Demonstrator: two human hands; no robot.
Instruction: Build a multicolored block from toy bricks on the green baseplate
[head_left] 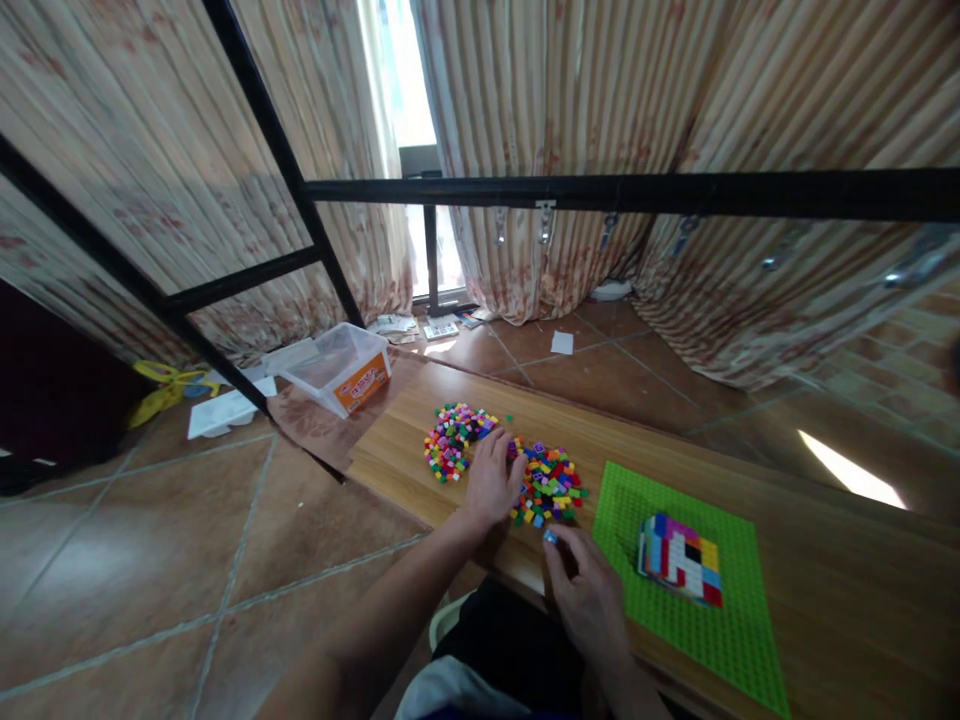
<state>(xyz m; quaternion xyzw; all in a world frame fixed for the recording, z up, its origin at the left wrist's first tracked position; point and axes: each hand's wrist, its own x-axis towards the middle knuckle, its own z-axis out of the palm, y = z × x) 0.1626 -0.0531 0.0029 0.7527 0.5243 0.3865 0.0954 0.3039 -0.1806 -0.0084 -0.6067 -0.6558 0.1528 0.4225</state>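
Note:
Two piles of small coloured bricks lie on the wooden table, a left pile and a right pile. My left hand rests between them, palm down, its fingers apart at the left edge of the right pile. Just below that pile, my right hand pinches a small light blue brick between thumb and forefinger. Right of it lies a green baseplate bearing a low block of bricks in white, red, blue, yellow, pink and black.
The wooden table runs to the right. A clear plastic box with an orange label stands beyond its left end. A black metal frame crosses in front of the curtains. White pieces and a yellow item lie on the floor.

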